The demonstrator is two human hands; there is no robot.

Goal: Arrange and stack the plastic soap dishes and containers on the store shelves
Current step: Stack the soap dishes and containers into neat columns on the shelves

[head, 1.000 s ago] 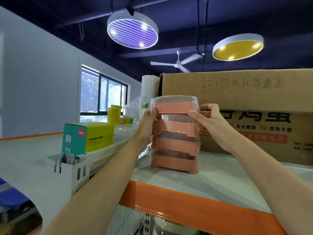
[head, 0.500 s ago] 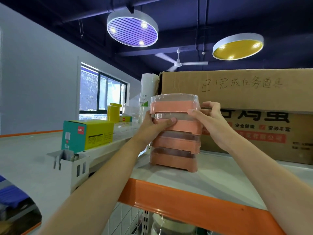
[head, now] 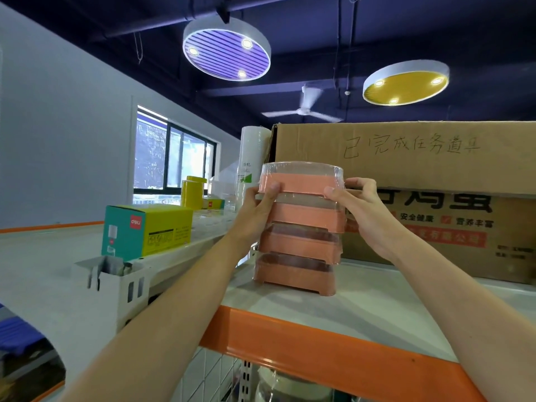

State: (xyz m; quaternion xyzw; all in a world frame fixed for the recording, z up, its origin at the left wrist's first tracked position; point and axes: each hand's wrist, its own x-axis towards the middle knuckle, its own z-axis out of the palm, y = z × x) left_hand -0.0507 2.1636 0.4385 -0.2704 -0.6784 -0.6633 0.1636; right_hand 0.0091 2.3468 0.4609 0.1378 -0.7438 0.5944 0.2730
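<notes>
- Hands have moved up: the left hand (head: pixel 258 204) and right hand (head: pixel 358 204) now pinch the top pink plastic soap dish with a clear lid (head: pixel 301 179), fingers closed on its two sides.
- It sits a little crooked on the pile of pink soap dishes (head: pixel 298 245), so it needs lining up.
- The pile stands on the white shelf with an orange edge (head: pixel 333 340), just left of the brown cardboard box (head: pixel 435 175).
- The dishes look empty, but the wrap is shiny, so I can't be sure.

Four pink soap dishes (head: pixel 300 227) stood stacked on the top shelf (head: pixel 333 309) (orange along its front edge), close in front of a cardboard box (head: pixel 435 158). The left hand (head: pixel 258 207) and right hand (head: pixel 359 207) gripped the wrapped top dish (head: pixel 301 181) at opposite ends.
</notes>
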